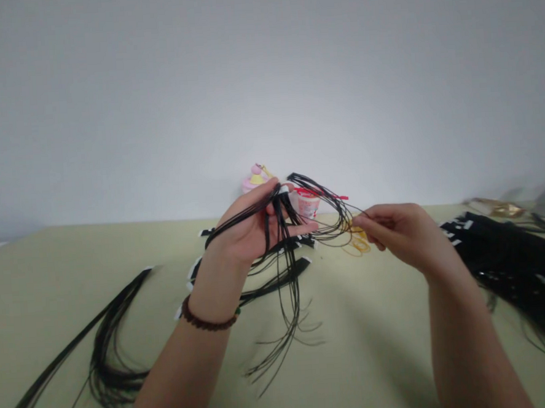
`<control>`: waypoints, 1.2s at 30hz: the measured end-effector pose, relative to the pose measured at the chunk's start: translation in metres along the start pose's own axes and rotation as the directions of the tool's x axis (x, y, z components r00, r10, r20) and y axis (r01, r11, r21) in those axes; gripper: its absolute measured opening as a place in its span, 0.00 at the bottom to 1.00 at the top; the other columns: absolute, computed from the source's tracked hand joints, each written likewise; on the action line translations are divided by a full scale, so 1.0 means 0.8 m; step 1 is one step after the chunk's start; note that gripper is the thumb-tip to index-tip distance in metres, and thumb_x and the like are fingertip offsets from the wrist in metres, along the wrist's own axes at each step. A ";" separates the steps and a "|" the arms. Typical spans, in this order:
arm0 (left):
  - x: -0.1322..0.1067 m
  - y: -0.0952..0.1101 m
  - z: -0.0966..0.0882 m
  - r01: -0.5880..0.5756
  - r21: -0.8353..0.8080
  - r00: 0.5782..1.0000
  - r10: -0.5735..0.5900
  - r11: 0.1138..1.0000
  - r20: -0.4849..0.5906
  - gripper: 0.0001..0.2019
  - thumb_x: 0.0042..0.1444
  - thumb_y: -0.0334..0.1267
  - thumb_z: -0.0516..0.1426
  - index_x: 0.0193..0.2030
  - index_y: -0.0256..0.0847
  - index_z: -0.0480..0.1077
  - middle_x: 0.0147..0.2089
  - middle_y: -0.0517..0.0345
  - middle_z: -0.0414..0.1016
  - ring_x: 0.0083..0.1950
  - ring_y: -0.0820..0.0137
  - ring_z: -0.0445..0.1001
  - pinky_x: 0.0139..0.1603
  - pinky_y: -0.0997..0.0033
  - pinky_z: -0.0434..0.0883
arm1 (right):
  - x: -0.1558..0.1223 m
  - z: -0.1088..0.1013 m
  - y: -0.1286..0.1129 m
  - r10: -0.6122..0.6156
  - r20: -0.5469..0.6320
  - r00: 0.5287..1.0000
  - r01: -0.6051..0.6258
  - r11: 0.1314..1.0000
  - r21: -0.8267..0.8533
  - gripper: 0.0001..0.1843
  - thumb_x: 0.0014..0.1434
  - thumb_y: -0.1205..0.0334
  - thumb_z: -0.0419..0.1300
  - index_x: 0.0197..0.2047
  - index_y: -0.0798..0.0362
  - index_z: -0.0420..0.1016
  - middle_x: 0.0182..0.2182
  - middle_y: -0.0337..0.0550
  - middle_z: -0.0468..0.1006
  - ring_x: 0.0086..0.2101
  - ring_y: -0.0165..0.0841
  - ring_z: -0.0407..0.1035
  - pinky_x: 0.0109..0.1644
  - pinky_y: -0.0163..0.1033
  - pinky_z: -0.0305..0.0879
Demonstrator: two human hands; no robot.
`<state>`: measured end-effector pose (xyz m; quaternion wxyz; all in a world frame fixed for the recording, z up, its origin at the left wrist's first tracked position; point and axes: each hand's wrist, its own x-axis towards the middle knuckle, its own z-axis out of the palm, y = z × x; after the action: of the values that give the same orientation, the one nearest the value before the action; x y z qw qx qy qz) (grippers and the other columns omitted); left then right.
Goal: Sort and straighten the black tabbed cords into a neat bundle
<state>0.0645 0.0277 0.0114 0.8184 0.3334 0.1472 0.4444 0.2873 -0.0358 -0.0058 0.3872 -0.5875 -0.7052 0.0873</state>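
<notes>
My left hand (244,233), palm up with a brown beaded bracelet at the wrist, holds a bundle of thin black wires (284,240) with a white end piece near the fingertips. Part of the bundle hangs down loose and fans out above the table. Another part loops over to the right, where my right hand (396,230) pinches wires between thumb and forefinger. Just behind those fingertips lie yellow bands (360,242). Below and behind my left hand, more black wire bundles (277,284) with white ends lie on the table.
The pale table (355,346) meets a plain wall. At its back stand a pink-and-white cup (308,207) with a red edge and a pink-and-yellow object (255,179). Long black wires (110,349) lie left; a large black pile (525,256) with white bits lies right.
</notes>
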 end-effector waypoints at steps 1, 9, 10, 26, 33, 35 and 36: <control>0.000 0.001 -0.001 0.030 -0.003 0.999 -0.030 1.000 0.028 0.13 0.60 0.32 0.50 0.27 0.34 0.70 0.15 0.60 0.68 0.22 0.72 0.73 0.44 0.53 0.74 | 0.002 -0.001 0.004 0.024 -0.046 0.999 -0.022 0.999 0.040 0.18 0.56 0.52 0.58 0.22 0.56 0.71 0.12 0.35 0.64 0.15 0.23 0.57 0.18 0.29 0.51; 0.008 -0.010 0.003 -0.137 -0.129 0.989 0.128 0.982 -0.078 0.11 0.58 0.26 0.51 0.25 0.34 0.67 0.24 0.57 0.75 0.29 0.74 0.77 0.47 0.59 0.75 | 0.013 0.009 0.019 0.111 -0.113 0.987 -0.094 0.985 0.147 0.17 0.52 0.49 0.61 0.27 0.57 0.74 0.15 0.38 0.70 0.16 0.25 0.63 0.18 0.29 0.55; 0.010 -0.012 0.003 -0.175 -0.128 0.982 0.164 0.976 -0.092 0.11 0.58 0.26 0.51 0.24 0.34 0.67 0.25 0.56 0.76 0.29 0.74 0.77 0.48 0.58 0.75 | 0.011 0.009 0.019 0.101 -0.145 0.984 -0.084 0.989 0.118 0.17 0.51 0.49 0.63 0.28 0.57 0.74 0.16 0.39 0.71 0.16 0.26 0.63 0.18 0.29 0.56; 0.006 -0.024 0.023 -0.004 -0.010 0.976 0.002 1.000 -0.218 0.07 0.57 0.31 0.53 0.28 0.35 0.67 0.18 0.61 0.71 0.12 0.82 0.64 0.11 0.89 0.60 | -0.009 0.086 -0.058 -0.322 -0.260 0.910 0.347 0.936 0.053 0.10 0.60 0.63 0.55 0.31 0.56 0.75 0.24 0.40 0.76 0.23 0.26 0.65 0.27 0.33 0.61; 0.003 -0.023 0.028 0.044 0.006 0.974 -0.041 0.999 -0.222 0.09 0.59 0.31 0.51 0.28 0.34 0.67 0.19 0.59 0.71 0.12 0.81 0.66 0.11 0.89 0.61 | -0.013 0.063 -0.057 -0.260 -0.161 0.952 0.264 0.965 -0.001 0.10 0.59 0.62 0.55 0.30 0.55 0.74 0.21 0.36 0.74 0.21 0.24 0.63 0.24 0.31 0.56; 0.005 -0.023 0.025 0.037 -0.003 0.976 -0.037 0.999 -0.217 0.09 0.58 0.30 0.51 0.28 0.34 0.68 0.19 0.58 0.72 0.17 0.78 0.71 0.12 0.90 0.61 | -0.015 0.058 -0.055 -0.247 -0.114 0.962 0.250 0.968 0.012 0.09 0.60 0.62 0.54 0.35 0.54 0.75 0.25 0.37 0.76 0.23 0.25 0.67 0.25 0.31 0.58; 0.006 -0.023 0.024 0.036 -0.009 0.978 -0.037 0.999 -0.207 0.09 0.58 0.30 0.51 0.28 0.33 0.68 0.20 0.56 0.72 0.19 0.76 0.73 0.12 0.90 0.62 | -0.015 0.056 -0.054 -0.245 -0.099 0.965 0.248 0.969 0.021 0.09 0.60 0.62 0.54 0.36 0.54 0.75 0.27 0.38 0.78 0.24 0.26 0.68 0.26 0.31 0.59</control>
<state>0.0889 0.0169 0.0130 0.8074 0.2803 0.2369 0.4619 0.2255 -0.0445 -0.0168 0.4381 -0.4923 -0.7519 0.0219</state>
